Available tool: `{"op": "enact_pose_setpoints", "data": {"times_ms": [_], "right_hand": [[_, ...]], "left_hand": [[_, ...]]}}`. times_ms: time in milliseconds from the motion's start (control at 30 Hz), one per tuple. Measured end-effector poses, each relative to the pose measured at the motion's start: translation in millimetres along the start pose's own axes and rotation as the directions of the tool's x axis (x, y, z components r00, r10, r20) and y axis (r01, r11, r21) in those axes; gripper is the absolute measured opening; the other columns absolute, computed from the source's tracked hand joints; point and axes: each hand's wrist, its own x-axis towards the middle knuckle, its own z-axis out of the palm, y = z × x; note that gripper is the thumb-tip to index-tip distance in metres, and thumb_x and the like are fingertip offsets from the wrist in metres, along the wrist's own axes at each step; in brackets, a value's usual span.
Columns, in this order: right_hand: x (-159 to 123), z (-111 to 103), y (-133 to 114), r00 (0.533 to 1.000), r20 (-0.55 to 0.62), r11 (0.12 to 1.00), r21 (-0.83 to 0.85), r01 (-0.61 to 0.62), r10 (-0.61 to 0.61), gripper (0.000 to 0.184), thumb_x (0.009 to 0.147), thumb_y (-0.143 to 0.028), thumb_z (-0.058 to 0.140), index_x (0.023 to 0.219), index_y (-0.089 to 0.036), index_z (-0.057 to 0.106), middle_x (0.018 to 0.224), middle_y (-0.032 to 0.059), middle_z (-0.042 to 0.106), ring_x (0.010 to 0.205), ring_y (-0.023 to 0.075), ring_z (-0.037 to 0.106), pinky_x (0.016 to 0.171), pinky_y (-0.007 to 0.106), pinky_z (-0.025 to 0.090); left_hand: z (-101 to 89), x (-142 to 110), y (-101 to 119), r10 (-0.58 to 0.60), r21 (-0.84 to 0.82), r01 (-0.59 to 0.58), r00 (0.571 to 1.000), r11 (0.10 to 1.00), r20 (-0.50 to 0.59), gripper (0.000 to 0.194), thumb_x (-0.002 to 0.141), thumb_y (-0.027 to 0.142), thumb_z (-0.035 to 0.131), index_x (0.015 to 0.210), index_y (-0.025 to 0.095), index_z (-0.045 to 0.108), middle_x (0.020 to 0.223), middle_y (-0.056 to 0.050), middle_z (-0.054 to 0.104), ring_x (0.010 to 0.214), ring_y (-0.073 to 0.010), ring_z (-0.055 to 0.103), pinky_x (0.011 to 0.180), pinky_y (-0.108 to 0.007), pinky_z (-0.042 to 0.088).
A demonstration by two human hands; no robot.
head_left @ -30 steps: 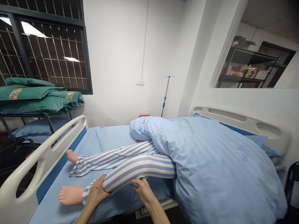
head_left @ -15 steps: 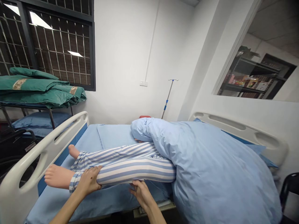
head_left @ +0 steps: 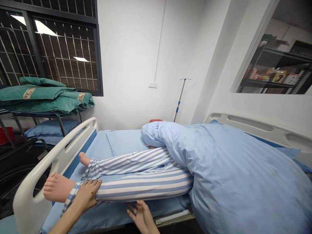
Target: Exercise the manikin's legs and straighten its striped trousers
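Two legs in blue-and-white striped pajama trousers (head_left: 146, 186) lie along the bed, their smooth bare feet looking like a manikin's. My left hand (head_left: 88, 194) grips the near leg just above the ankle, fingers over the top and thumb on the near side. The near foot (head_left: 58, 188) points up by the footboard; the far foot (head_left: 84, 159) lies behind it. Under the near knee, at the mattress edge, my right hand (head_left: 142, 216) is palm up with fingers apart, holding nothing. Its fingertips are close to the trouser cloth; whether they touch is unclear. A light blue quilt (head_left: 224, 162) hides the upper body.
A cream footboard (head_left: 36, 175) stands at the left and a headboard (head_left: 251, 122) at the right. Behind the bed rises an IV pole (head_left: 180, 99). Folded green bedding (head_left: 48, 97) lies on a rack at the left, near a dark wheelchair (head_left: 21, 169).
The near leg has straightened and shifted towards the footboard, my left hand moving with it. My right hand has dropped a little from under the knee, fingers spreading. The view has shifted slightly.
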Motion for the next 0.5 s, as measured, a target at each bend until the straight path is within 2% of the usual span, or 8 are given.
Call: {"op": "enact_pose_setpoints", "data": {"times_ms": [133, 333, 433, 500], "right_hand": [[9.4, -2.8, 4.6, 0.996, -0.082, 0.997, -0.061, -0.039, 0.034, 0.027, 0.052, -0.024, 0.074, 0.071, -0.019, 0.055, 0.077, -0.0002, 0.064, 0.081, 0.0223, 0.061, 0.072, 0.035, 0.047], [4.9, -1.3, 11.4, 0.997, -0.08, 0.98, -0.2, -0.024, 0.008, 0.033, 0.053, -0.026, 0.072, 0.081, -0.022, 0.057, 0.094, 0.0017, 0.066, 0.086, 0.022, 0.063, 0.07, 0.032, 0.047], [-3.9, -15.5, 15.8, 0.983, -0.183, 0.953, -0.297, -0.052, -0.004, 0.048, 0.051, -0.029, 0.072, 0.096, -0.026, 0.056, 0.095, 0.0026, 0.067, 0.085, 0.0223, 0.064, 0.068, 0.032, 0.047], [-15.4, -27.4, 18.3, 0.963, -0.261, 0.922, -0.384, -0.045, -0.062, 0.057, 0.049, -0.033, 0.072, 0.103, -0.026, 0.055, 0.093, 0.0038, 0.068, 0.081, 0.0231, 0.065, 0.068, 0.033, 0.048]], "left_hand": [[11.8, 6.8, -5.1, 0.002, -0.018, -0.001, 1.0, 1.0, 0.03, 0.067, 0.053, 0.017, 0.047, 0.12, 0.017, 0.052, 0.116, -0.011, 0.059, 0.103, -0.0321, 0.05, 0.085, -0.043, 0.036], [32.0, 14.7, -12.0, -0.006, -0.005, 0.007, 0.999, 1.0, 0.044, 0.066, 0.055, 0.013, 0.046, 0.121, 0.019, 0.052, 0.115, -0.01, 0.06, 0.103, -0.0309, 0.05, 0.086, -0.042, 0.035], [51.0, 13.4, -12.1, -0.02, -0.02, 0.021, 0.996, 1.0, 0.083, 0.065, 0.057, 0.01, 0.044, 0.12, 0.02, 0.052, 0.113, -0.009, 0.061, 0.103, -0.0297, 0.051, 0.085, -0.041, 0.036], [62.9, 11.4, -10.8, -0.04, -0.026, 0.043, 0.994, 0.999, 0.106, 0.062, 0.059, 0.009, 0.042, 0.12, 0.02, 0.053, 0.114, -0.009, 0.061, 0.105, -0.0287, 0.051, 0.086, -0.042, 0.036]]}}
